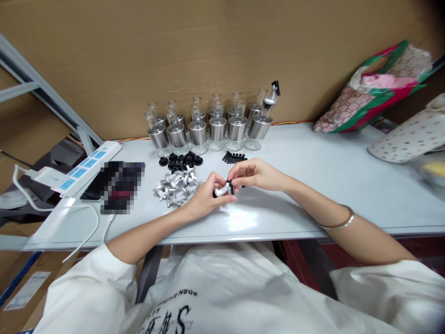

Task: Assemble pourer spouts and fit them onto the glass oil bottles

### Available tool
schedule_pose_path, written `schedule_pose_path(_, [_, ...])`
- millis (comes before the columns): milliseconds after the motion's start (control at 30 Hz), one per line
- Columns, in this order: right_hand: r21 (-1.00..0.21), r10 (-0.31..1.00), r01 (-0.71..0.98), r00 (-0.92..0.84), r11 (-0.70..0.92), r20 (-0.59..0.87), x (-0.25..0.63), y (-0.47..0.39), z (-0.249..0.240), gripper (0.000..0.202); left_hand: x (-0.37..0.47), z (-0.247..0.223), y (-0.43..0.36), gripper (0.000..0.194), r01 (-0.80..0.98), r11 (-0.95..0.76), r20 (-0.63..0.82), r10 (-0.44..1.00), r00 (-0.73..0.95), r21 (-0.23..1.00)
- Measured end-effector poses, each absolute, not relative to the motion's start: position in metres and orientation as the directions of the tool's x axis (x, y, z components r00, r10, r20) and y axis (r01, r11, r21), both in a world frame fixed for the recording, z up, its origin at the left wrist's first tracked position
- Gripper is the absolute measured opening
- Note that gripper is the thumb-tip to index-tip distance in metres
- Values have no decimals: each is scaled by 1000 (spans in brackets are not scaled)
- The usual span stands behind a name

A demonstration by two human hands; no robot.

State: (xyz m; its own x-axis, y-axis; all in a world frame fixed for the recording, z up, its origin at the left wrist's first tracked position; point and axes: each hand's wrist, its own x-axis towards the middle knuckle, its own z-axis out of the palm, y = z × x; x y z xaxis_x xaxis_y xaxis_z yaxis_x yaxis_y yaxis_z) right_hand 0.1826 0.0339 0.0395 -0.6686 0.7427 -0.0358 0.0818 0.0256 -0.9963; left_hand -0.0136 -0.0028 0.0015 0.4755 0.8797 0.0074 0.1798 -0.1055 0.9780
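Between the thumb and fingers of my left hand [207, 197] is a silver pourer spout [221, 190], held just above the table. My right hand [256, 175] pinches a small black flip cap [231, 186] at the spout's tip; whether the cap is seated on it I cannot tell. Left of my left hand lies a pile of silver pourer spouts [177, 188]. Behind that pile sit several black rubber stoppers [181, 160]. A row of small black caps [233, 157] lies just beyond my right hand's fingers.
Glass bottles with steel sleeves [217, 127] stand in rows at the back; the rightmost front one carries a pourer [270, 98]. On the left are a power strip [88, 167], a dark phone [100, 181] and a white cable [93, 222]. A patterned bag [368, 93] and dotted white container [406, 132] stand right.
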Motion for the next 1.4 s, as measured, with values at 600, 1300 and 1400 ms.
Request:
schedule_pose_path(600, [-997,699,75,-713,12,-45,184,36,33,29,-14,7,-4,36,271,-119,-41,853,519,955])
schedule_pose_path(1300, [-975,728,119,-683,189,58,183,33,36,22,-13,9,-3,36,300,-222,45,865,500,928])
schedule_pose_path(1400, [-981,727,99,-685,167,54,182,32,36,22,-13,11,-3,37,318,-226,44,870,491,921])
